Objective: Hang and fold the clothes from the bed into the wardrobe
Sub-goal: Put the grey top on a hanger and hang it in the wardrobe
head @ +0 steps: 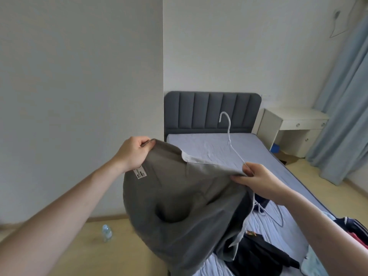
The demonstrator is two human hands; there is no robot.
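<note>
A grey garment (179, 206) with a white label hangs spread between my hands over the foot of the bed (258, 152). My left hand (133, 152) pinches its upper left edge. My right hand (256, 180) grips the garment's right edge together with a white wire hanger (229, 134), whose hook points up. Dark clothes (258, 255) and other garments (350, 232) lie on the near end of the bed.
A grey padded headboard (211, 110) stands at the far end. A white desk (292, 126) sits right of the bed, beside blue curtains (342, 96). A plastic bottle (106, 233) stands on the wooden floor at left. A white wall (79, 96) fills the left side.
</note>
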